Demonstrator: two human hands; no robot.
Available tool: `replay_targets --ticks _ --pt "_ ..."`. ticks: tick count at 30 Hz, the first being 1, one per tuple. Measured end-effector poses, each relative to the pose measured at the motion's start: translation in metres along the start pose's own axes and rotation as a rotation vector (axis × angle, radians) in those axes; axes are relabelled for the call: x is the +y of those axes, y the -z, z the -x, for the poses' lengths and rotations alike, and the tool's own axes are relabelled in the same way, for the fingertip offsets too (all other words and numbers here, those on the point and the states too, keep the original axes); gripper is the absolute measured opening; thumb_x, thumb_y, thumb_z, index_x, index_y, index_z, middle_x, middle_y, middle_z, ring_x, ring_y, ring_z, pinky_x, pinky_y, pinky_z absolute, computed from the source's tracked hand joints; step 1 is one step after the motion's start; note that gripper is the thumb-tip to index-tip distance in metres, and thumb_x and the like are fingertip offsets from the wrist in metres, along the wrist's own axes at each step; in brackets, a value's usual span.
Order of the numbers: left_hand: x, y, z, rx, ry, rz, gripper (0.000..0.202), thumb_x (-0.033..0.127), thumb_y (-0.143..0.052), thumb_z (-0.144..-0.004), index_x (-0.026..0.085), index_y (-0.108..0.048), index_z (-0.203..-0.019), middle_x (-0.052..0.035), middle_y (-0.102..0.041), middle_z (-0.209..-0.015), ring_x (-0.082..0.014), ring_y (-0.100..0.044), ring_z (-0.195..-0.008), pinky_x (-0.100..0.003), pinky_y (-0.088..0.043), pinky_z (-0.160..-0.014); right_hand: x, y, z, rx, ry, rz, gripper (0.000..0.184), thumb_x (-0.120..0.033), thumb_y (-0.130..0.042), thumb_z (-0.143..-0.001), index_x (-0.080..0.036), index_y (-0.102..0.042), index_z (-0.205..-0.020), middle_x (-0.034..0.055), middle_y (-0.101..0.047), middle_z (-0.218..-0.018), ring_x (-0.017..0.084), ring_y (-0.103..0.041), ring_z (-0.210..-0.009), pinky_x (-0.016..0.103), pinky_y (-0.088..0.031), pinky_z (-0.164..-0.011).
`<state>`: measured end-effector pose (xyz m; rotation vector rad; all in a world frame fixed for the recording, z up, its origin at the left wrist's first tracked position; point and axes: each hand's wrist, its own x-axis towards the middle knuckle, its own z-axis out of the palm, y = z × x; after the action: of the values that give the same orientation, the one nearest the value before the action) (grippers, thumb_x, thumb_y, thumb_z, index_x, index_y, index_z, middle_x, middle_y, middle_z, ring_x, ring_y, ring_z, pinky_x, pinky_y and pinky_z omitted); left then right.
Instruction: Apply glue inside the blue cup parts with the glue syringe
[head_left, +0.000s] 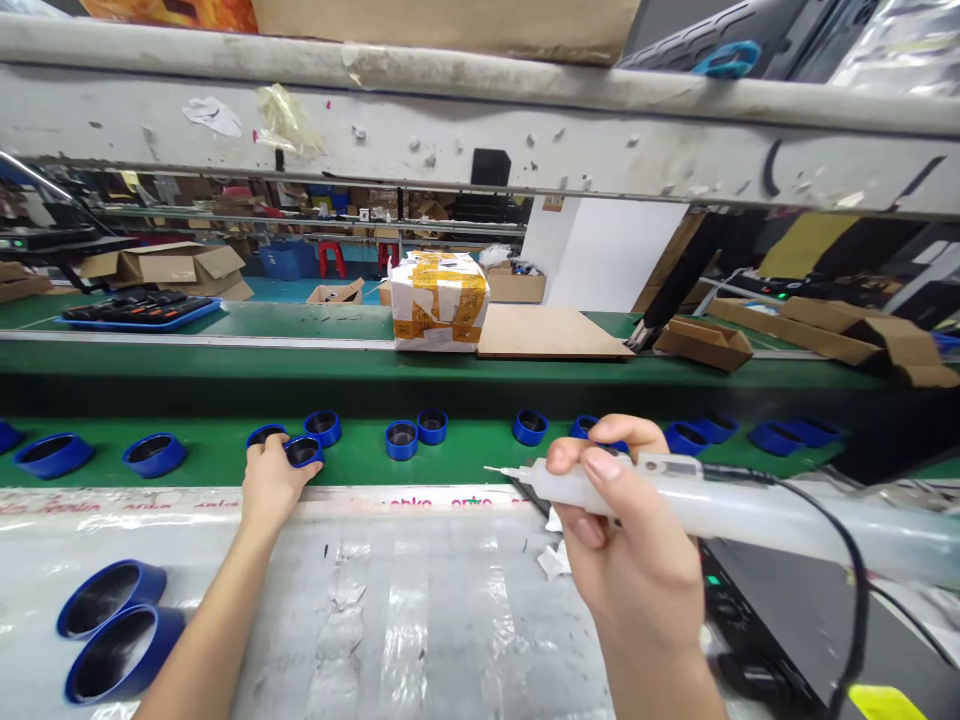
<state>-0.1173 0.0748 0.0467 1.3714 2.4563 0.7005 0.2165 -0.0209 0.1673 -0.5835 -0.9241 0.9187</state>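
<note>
My left hand [271, 480] reaches onto the green belt, its fingers closed around a small blue round cup [304, 452] with a dark inside. A second blue cup [262, 433] touches or nearly touches the fingers, partly hidden behind them. Just beyond stands another blue cup [322, 428]. In my right hand [630, 530] is a translucent white dispensing syringe [705, 503], held nearly level, its thin needle pointing left. A black cable runs from its body. The needle tip is in the air, apart from the cups.
More blue cups line the green belt [465, 465]. Two larger-looking blue cups [124, 650] rest on the plastic-covered table [405, 600] at left. A black control box [750, 620] sits at right. A taped carton [440, 300] stands behind, under a white overhead beam [420, 125].
</note>
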Motion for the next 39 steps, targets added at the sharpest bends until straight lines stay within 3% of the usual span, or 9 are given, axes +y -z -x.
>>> replay_targets --ticks 4,9,14,19,22,27,31,36,39 --pt "-0.007 -0.001 -0.007 0.024 0.047 -0.036 0.07 0.048 -0.078 -0.101 0.019 -0.051 -0.16 -0.0183 -0.056 -0.16 -0.0354 -0.066 -0.133 -0.055 -0.059 -0.109 0.001 0.003 -0.001 0.009 -0.016 -0.005 0.018 -0.025 -0.087 -0.084 -0.026 -0.07 -0.088 0.0003 -0.078 -0.068 0.007 -0.039 -0.044 0.022 -0.015 -0.039" --pt "-0.02 0.006 -0.023 -0.027 0.079 -0.081 0.053 0.053 -0.077 -0.1 0.014 -0.069 -0.133 -0.0136 -0.078 -0.121 -0.0311 -0.077 -0.111 -0.05 -0.061 -0.1 0.001 0.003 -0.001 0.032 -0.071 -0.014 0.022 -0.029 -0.091 -0.08 -0.024 -0.07 -0.084 0.0005 -0.076 -0.068 0.005 -0.04 -0.044 0.019 -0.018 -0.04" --pt "-0.017 0.03 -0.01 0.152 0.073 -0.092 0.076 0.066 -0.084 -0.08 0.006 -0.064 -0.123 -0.0277 -0.078 -0.102 -0.0585 -0.074 -0.109 -0.06 -0.059 -0.084 0.002 0.003 -0.001 0.024 -0.093 -0.015 0.022 -0.031 -0.091 -0.081 -0.024 -0.071 -0.083 0.0003 -0.076 -0.07 0.004 -0.037 -0.043 0.018 -0.022 -0.04" --pt "0.013 0.068 0.022 0.379 -0.16 0.019 0.046 0.068 -0.059 -0.098 0.022 -0.058 -0.107 -0.0128 -0.066 -0.104 -0.0513 -0.069 -0.119 -0.06 -0.053 -0.096 0.002 0.001 0.003 0.007 -0.099 -0.027 0.022 -0.032 -0.092 -0.08 -0.024 -0.071 -0.083 0.0001 -0.077 -0.07 0.004 -0.036 -0.043 0.018 -0.021 -0.04" --pt "0.04 0.065 0.044 0.388 -0.386 0.131 0.035 0.054 -0.073 -0.092 0.025 -0.054 -0.09 -0.0075 -0.058 -0.099 -0.0403 -0.068 -0.112 -0.054 -0.053 -0.1 0.005 0.001 0.006 -0.029 -0.096 -0.034 0.022 -0.032 -0.093 -0.082 -0.025 -0.072 -0.084 0.0 -0.078 -0.07 0.005 -0.039 -0.044 0.018 -0.02 -0.039" --pt "0.077 0.028 0.088 0.13 -0.807 0.314 0.032 0.028 -0.082 -0.086 0.024 -0.052 -0.08 -0.0123 -0.061 -0.13 -0.0314 -0.069 -0.121 -0.042 -0.059 -0.099 0.015 0.006 0.011 -0.13 -0.095 -0.004 0.013 -0.033 -0.085 -0.095 -0.028 -0.073 -0.094 -0.0017 -0.08 -0.078 0.006 -0.042 -0.048 0.017 -0.026 -0.041" --pt "0.089 0.013 0.119 -0.137 -1.039 0.435 0.051 0.009 -0.08 -0.084 0.029 -0.057 -0.124 -0.0051 -0.072 -0.135 -0.0242 -0.073 -0.125 -0.037 -0.06 -0.105 0.021 0.004 0.013 -0.202 0.029 0.082 0.011 -0.026 -0.081 -0.099 -0.028 -0.07 -0.098 -0.0026 -0.08 -0.08 0.011 -0.065 -0.061 0.021 -0.05 -0.058" --pt "0.095 0.019 0.137 -0.533 -0.907 0.571 0.059 0.012 -0.077 -0.087 0.034 -0.054 -0.137 -0.0037 -0.073 -0.141 -0.0269 -0.073 -0.127 -0.046 -0.058 -0.108 0.024 0.001 0.017 -0.236 0.148 0.219 0.022 -0.01 -0.074 -0.1 -0.031 -0.065 -0.103 -0.0051 -0.081 -0.086 0.014 -0.08 -0.08 0.027 -0.063 -0.079" --pt "0.097 0.024 0.14 -0.603 -0.834 0.597 0.055 0.016 -0.076 -0.085 0.033 -0.057 -0.133 -0.0042 -0.073 -0.14 -0.0298 -0.071 -0.129 -0.05 -0.055 -0.111 0.024 0.003 0.017 -0.291 0.158 0.277 0.025 -0.008 -0.073 -0.099 -0.031 -0.065 -0.102 -0.0058 -0.081 -0.088 0.013 -0.081 -0.081 0.025 -0.064 -0.079"
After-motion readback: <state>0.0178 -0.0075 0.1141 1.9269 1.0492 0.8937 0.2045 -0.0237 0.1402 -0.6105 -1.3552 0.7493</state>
